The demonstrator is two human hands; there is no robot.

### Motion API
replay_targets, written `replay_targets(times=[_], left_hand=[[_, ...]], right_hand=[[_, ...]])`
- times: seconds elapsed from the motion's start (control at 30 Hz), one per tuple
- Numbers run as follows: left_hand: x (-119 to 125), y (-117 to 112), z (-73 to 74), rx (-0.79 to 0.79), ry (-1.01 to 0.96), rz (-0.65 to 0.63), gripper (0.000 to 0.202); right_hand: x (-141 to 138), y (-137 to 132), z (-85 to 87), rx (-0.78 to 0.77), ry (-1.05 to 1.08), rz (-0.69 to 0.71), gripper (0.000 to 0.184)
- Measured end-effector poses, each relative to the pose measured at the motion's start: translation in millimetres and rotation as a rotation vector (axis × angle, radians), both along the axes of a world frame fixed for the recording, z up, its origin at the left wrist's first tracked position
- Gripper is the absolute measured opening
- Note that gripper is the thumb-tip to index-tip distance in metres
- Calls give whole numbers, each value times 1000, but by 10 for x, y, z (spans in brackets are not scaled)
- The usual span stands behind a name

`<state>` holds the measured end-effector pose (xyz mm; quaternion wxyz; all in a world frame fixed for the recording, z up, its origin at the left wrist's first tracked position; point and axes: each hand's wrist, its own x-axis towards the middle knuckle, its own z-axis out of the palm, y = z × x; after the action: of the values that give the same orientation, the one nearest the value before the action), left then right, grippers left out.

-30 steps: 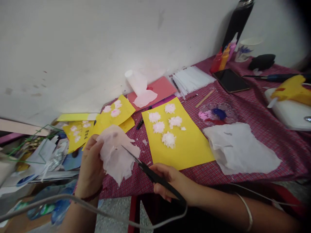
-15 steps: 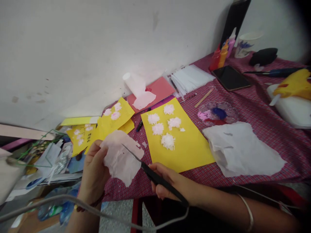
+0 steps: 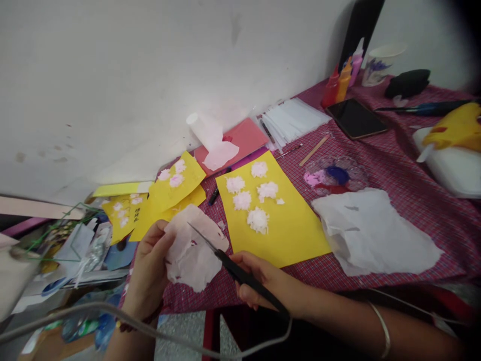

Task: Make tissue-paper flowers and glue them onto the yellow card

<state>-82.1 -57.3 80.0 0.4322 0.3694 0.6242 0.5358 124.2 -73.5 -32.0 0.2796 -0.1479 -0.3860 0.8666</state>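
Observation:
My left hand [image 3: 152,260] pinches the left edge of a thin, pale pink piece of tissue paper [image 3: 197,271], holding it up over the table's front edge. Small holes and ragged edges show in the paper. My right hand [image 3: 259,283] is wrapped round black-handled scissors [image 3: 244,276]. Their slim blades point up and left across the front of the paper and look closed or nearly so. Just beyond lies a yellow sheet [image 3: 293,230] with several fluffy pale pink clumps [image 3: 257,220] on it.
White crumpled paper [image 3: 376,240] and a paint palette [image 3: 338,175] lie to the right. Behind are a phone [image 3: 356,119], paint bottles [image 3: 342,82] and white strips [image 3: 295,120]. More yellow cards [image 3: 176,180] lie left. A grey cable [image 3: 139,326] crosses the foreground.
The tissue paper and my left hand have shifted slightly to the right, and the paper has turned a little. The scissor blades still lie across it, with my right hand nearly still.

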Motion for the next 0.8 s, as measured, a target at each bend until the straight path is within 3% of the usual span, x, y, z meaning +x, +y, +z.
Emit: replay_targets(times=[0.23, 0.4, 0.8], left_hand=[[6, 20, -15, 24, -17, 35, 24], [-16, 8, -5, 3, -18, 15, 24], [70, -148, -79, -124, -65, -47, 29]], right_hand=[[-13, -20, -39, -71, -42, 0, 52], [84, 48, 56, 58, 9, 58, 53], [68, 58, 78, 61, -1, 69, 74]])
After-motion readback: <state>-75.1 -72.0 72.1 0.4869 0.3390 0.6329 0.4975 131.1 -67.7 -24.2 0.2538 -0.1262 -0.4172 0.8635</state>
